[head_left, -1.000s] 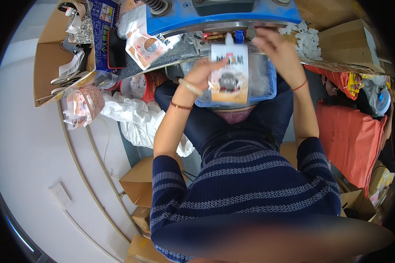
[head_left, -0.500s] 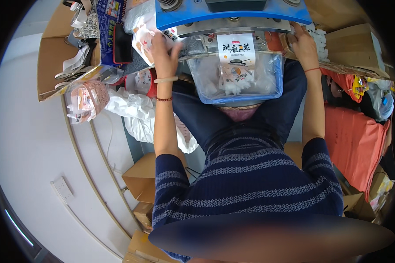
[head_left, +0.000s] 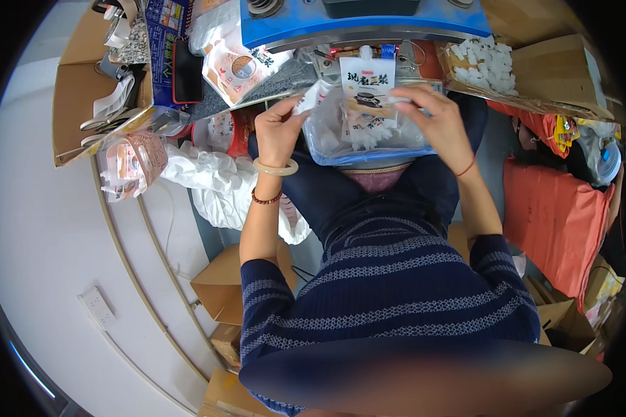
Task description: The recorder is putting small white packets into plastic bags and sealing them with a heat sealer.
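Observation:
My left hand (head_left: 279, 131) pinches a white printed pouch (head_left: 311, 99) by its edge, left of the machine's middle. A small white plastic piece, likely a spout (head_left: 398, 99), sits between the fingertips of my right hand (head_left: 435, 125). Between both hands, a printed pouch with a white spout at its top (head_left: 368, 83) hangs at the front of the blue press (head_left: 362, 28). Its lower part reaches over a blue-rimmed bin (head_left: 351, 160) lined with clear plastic. More printed pouches and white pieces lie inside that bin.
A stack of flat pouches (head_left: 233, 66) lies on the grey bench at left, beside a dark phone (head_left: 188, 73). An open cardboard box at right holds many white plastic pieces (head_left: 481, 66). Red sheeting (head_left: 556, 226) hangs below it. Cardboard boxes (head_left: 236, 281) stand near the wall.
My left hand has moved from the pouch stack toward the middle with a pouch. My right hand has come in from the right with a white piece. The hanging pouch's spout now shows.

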Demonstrator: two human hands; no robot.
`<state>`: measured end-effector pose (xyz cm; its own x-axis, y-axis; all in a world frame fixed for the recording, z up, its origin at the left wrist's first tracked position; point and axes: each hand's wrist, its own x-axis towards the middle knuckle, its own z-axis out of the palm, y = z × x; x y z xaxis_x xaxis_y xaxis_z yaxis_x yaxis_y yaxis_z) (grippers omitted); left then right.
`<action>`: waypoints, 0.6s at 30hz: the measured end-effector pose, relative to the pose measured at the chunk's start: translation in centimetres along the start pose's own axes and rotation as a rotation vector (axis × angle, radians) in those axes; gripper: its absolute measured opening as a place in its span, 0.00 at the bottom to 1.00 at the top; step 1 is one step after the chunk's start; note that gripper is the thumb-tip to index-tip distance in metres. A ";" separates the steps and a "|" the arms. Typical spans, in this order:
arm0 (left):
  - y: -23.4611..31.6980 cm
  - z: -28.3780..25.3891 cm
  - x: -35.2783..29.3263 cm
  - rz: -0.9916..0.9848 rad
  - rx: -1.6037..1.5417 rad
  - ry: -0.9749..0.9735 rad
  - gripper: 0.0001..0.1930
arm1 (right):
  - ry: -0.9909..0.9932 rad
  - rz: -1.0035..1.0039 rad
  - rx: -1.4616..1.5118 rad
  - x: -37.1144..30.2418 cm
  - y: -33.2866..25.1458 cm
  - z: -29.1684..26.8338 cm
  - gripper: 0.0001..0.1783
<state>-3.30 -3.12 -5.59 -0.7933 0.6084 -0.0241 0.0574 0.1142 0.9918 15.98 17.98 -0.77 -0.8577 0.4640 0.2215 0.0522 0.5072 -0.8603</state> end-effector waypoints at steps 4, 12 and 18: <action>3.4 2.3 -1.1 -0.017 -0.016 -0.127 0.10 | 0.026 -0.173 0.020 2.9 -4.5 0.1 0.11; 2.4 2.3 -0.5 -0.360 -0.131 -0.597 0.11 | -0.323 -0.316 -0.278 4.7 -2.5 -1.2 0.12; -0.2 4.1 1.2 -0.538 -0.283 -0.705 0.10 | -0.555 -0.102 -0.121 5.5 1.4 -2.4 0.13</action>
<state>-1.76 0.77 -6.35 -0.1132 0.8765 -0.4679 -0.4348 0.3797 0.8165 12.55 22.96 0.29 -0.9997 -0.0258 -0.0022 -0.0144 0.6235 -0.7817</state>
